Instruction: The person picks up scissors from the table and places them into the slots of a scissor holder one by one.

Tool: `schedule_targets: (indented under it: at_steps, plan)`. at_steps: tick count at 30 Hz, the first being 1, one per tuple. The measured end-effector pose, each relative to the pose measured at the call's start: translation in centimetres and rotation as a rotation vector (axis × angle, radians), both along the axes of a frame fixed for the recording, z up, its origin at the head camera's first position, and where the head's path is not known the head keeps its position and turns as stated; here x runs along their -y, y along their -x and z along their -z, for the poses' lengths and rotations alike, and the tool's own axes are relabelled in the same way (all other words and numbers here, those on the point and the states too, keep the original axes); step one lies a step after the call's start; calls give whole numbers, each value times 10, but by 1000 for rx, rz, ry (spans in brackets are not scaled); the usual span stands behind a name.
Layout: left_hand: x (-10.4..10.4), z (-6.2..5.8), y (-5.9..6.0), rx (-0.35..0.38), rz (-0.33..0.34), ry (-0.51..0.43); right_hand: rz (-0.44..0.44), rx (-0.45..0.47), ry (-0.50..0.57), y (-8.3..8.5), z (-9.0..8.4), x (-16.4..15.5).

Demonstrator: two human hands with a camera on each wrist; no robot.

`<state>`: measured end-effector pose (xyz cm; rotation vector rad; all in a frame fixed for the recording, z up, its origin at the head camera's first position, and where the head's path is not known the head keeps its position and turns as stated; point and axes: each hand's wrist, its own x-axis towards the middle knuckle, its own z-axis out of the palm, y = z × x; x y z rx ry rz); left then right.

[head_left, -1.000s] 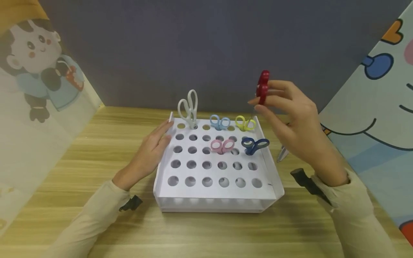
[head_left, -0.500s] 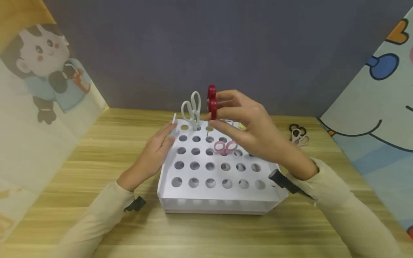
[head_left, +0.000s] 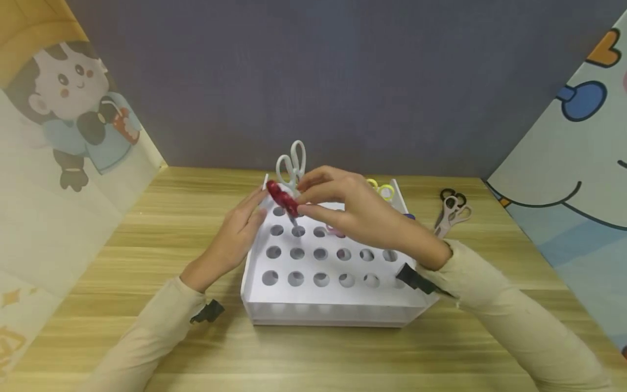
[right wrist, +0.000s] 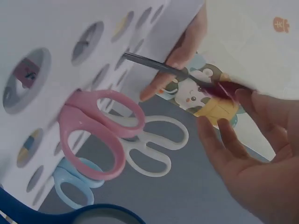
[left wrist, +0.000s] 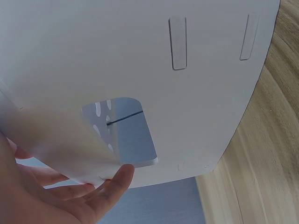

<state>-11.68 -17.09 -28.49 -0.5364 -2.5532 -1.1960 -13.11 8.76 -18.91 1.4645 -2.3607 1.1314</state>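
My right hand (head_left: 360, 212) pinches a pair of red-handled scissors (head_left: 282, 198) by the handles, tilted over the left part of a white rack (head_left: 333, 296) with rows of round holes. The blade tip comes down at one hole; I cannot tell whether it is inside. My left hand (head_left: 227, 237) rests against the rack's left side wall with fingers extended, touching the panel (left wrist: 205, 102) near its cutout. In the rack stand white scissors (head_left: 296, 158) at the back left, pink scissors (right wrist: 93, 126), light blue scissors (right wrist: 74, 182) and yellow scissors (head_left: 382, 189).
Navy scissors (right wrist: 46, 212) stand at the rack's right, mostly behind my right hand in the head view. Black scissors (head_left: 459, 197) and pale pinkish scissors (head_left: 449, 215) lie on the wooden table (head_left: 147, 228) to the right. A grey panel (head_left: 313, 81) closes off the back.
My right hand has carried the red scissors leftward across the rack and lowered them, tilting the handles to the left. My left hand has stayed at the rack's left wall.
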Motion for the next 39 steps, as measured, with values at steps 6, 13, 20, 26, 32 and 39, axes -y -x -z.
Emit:
schedule_targets:
  at_steps: [6, 13, 20, 26, 32, 39]
  plan:
    - [-1, -1, 0, 17, -9, 5, -3, 12, -84, -2, 4, 5]
    - [1, -1, -1, 10, -16, 9, 20, -124, -452, -17, 15, 25]
    - [2, -1, -1, 11, -14, -3, 145, -310, -640, -25, 25, 51]
    - [1, 0, 1, 18, 1, 3, 167, -405, -575, -33, 15, 46]
    - [0, 0, 2, -4, 9, 14, 183, -354, -246, -36, 4, 34]
    - [0, 0, -1, -1, -8, 5, 233, -66, -149, -15, 7, 27]
